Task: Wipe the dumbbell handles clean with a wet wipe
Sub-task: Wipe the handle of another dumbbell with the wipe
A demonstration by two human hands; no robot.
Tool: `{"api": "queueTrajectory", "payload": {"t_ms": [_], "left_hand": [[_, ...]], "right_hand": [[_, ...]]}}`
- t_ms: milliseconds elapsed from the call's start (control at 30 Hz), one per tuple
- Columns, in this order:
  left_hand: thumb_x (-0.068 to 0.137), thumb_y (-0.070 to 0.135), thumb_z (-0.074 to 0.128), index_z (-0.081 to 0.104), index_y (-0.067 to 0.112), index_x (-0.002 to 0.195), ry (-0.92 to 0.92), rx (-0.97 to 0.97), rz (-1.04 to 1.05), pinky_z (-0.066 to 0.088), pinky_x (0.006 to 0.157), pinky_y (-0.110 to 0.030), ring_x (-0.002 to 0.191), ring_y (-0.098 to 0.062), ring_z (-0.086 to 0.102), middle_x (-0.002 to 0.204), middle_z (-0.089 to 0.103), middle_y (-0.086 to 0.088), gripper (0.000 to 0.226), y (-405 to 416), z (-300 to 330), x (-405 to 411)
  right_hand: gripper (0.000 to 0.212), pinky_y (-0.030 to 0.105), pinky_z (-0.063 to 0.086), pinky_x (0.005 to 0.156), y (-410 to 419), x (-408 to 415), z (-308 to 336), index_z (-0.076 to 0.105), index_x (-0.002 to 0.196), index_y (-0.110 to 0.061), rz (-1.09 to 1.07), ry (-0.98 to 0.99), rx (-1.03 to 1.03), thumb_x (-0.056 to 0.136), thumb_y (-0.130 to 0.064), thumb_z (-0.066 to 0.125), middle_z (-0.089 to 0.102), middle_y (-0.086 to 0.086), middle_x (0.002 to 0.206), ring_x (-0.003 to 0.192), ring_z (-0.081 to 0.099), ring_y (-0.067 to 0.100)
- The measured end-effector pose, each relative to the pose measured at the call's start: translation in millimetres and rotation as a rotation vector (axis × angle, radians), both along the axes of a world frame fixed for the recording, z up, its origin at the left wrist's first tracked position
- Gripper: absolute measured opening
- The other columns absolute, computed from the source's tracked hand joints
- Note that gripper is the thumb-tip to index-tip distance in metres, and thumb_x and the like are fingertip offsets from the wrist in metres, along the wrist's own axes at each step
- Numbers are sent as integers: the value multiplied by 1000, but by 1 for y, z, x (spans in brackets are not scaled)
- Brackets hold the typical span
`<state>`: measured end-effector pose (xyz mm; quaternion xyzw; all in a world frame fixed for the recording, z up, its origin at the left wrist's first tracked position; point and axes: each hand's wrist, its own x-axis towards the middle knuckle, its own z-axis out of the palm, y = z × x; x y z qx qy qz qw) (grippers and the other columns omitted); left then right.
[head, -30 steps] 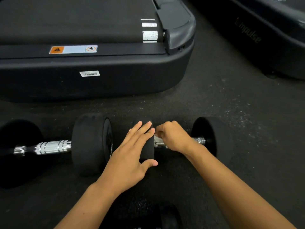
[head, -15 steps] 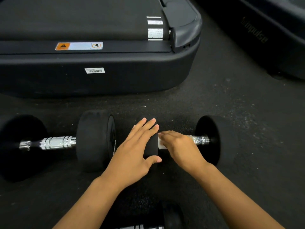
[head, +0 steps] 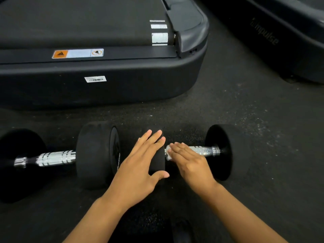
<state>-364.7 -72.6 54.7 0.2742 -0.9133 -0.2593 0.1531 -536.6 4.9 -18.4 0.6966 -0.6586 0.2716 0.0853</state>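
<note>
Two black-headed dumbbells lie end to end on the floor before you, the left dumbbell (head: 57, 157) with its chrome handle bare. On the right dumbbell (head: 220, 152), a crumpled white wet wipe (head: 168, 152) sits at the handle's left end.

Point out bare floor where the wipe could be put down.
Bare black rubber floor lies right of the right-hand black dumbbell, and between the dumbbells and the black treadmill base. It is crowded where the left hand and right hand meet.

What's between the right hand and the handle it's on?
Head view: a white wipe lies under the flat fingers of the right hand, pressed on the chrome handle near the left hand.
</note>
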Motion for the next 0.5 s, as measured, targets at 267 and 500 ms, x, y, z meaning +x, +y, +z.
{"api": "queueTrajectory", "payload": {"t_ms": [267, 500], "left_hand": [[73, 40, 73, 27, 31, 141, 24, -3, 10, 12, 112, -25, 139, 5, 0, 149, 15, 26, 83, 0, -2, -1], [73, 42, 71, 22, 32, 142, -21, -27, -1, 9, 113, -25, 139, 4, -2, 151, 11, 24, 85, 1, -2, 1]], "right_hand": [[35, 41, 42, 101, 3, 1, -1, 61, 118, 1, 5, 59, -8, 96, -8, 36, 60, 17, 122, 116, 55, 30], [36, 36, 41, 101, 5, -4, 2, 62, 118, -2, -26, 43, 11, 87, -9, 45, 62, 12, 121, 115, 57, 27]]}}
